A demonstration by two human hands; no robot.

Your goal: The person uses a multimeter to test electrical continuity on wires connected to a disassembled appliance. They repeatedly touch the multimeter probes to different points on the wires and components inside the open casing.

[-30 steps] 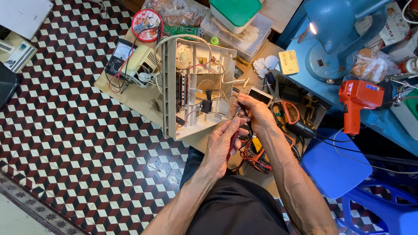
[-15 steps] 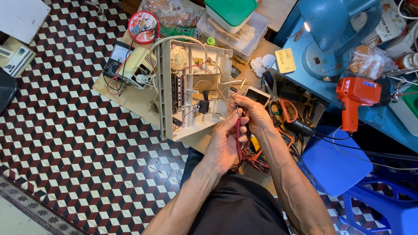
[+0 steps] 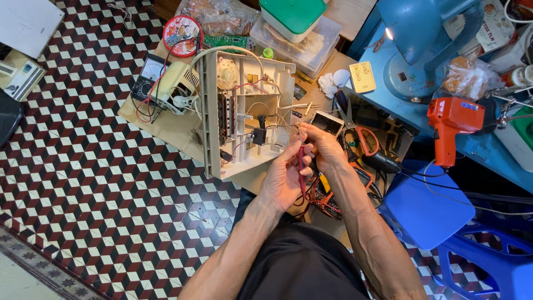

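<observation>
Red probe [image 3: 301, 166] tip behind hands [image 3: 302, 164]

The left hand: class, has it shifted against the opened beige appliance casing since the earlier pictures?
Yes, slightly. The left hand, holding a red probe, has moved up towards the right hand, close to the lower right corner of the opened beige casing.

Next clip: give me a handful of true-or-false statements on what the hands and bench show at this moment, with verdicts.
1. The left hand holds a red probe. True.
2. The opened beige appliance housing shows its internal wiring. True.
3. The orange soldering gun is in the right hand. False: it lies on the blue table, away from both hands.
4. The floor is plain grey concrete. False: it is a patterned tile floor in red, black and white.
5. A green-lidded container sits beyond the housing. True.
</observation>
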